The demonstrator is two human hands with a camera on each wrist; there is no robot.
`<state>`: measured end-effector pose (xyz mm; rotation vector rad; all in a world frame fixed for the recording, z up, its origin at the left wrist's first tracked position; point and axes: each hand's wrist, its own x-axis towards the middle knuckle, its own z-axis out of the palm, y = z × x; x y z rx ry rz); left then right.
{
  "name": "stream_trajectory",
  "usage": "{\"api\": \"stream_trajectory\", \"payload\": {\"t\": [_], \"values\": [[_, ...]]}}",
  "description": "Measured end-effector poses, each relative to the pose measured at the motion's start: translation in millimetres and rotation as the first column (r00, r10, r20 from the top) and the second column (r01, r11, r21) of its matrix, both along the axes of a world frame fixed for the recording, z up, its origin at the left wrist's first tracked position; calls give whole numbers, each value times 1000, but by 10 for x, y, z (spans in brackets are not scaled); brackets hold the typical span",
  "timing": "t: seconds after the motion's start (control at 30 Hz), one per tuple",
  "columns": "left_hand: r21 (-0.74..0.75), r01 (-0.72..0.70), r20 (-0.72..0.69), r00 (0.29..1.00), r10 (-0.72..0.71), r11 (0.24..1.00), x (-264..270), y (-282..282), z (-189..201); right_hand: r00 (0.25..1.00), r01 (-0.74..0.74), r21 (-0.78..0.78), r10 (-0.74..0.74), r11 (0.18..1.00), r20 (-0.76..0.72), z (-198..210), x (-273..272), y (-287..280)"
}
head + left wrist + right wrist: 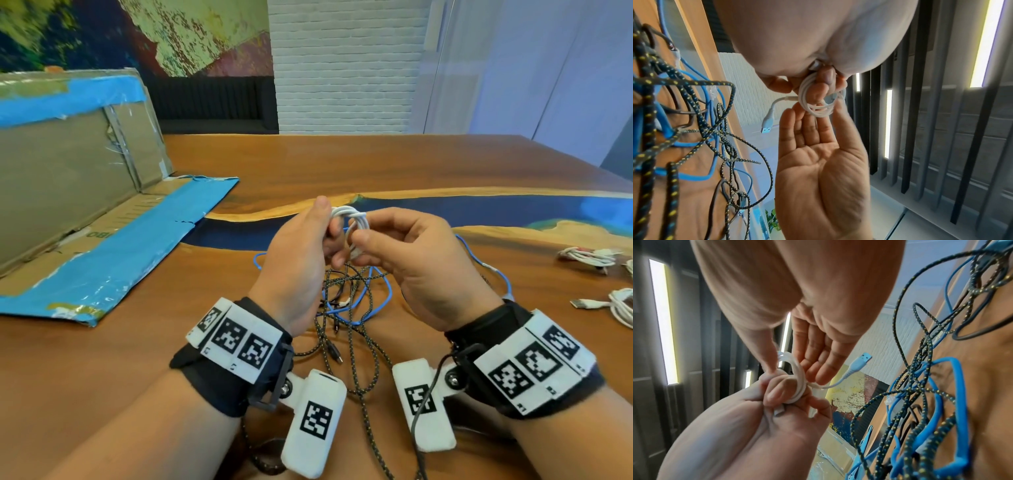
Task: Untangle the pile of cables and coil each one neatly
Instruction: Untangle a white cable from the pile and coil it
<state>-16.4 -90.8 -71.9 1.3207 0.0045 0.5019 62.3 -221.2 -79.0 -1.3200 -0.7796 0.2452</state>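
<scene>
Bench (376, 161): wood with a blue resin strip across the middle. Far edge and far right corner in view; bare wood behind the strip. Folded cardboard (78, 192) with blue tape takes the left side, one flap lying flat on the bench.

White cable (352, 222) held above mid-bench, over the strip, wound into a small tight coil of several loops. USB plug (767, 125) on a short tail hangs free of the coil.

Left hand (301, 260): fingers and thumb curled round the coil, clamped on it. Right hand (421, 270): thumb and fingertips pinching the coil's other side, remaining fingers fairly straight.

Below the hands, near the front edge: tangle (346, 301) of blue, black and yellow-flecked braided cables on the bench. Right edge: two white bundles (589, 257), well apart from the tangle.
</scene>
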Motion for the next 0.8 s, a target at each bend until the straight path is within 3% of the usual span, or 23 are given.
{"api": "stream_trajectory", "payload": {"t": [0.17,0.3,0.37,0.5,0.63,0.8], "values": [[71,-22,-13,1000,23,997,12,-30,-8,999,39,-12,-39,999,-7,-20,18,17],[35,-1,-20,1000,2,999,-1,14,30,950,-230,160,257,960,-180,51,-62,26],[41,24,-26,999,-23,999,-6,26,26,931,-291,159,317,944,-179,68,-96,38],[78,26,-74,997,-20,997,-5,16,12,992,-119,-60,116,991,-43,83,-59,21],[126,0,-58,998,8,992,6,23,11,979,183,-104,-172,978,108,80,7,-34],[177,-24,-64,997,36,984,3,31,0,969,243,-92,-237,966,74,43,36,-35]]}}
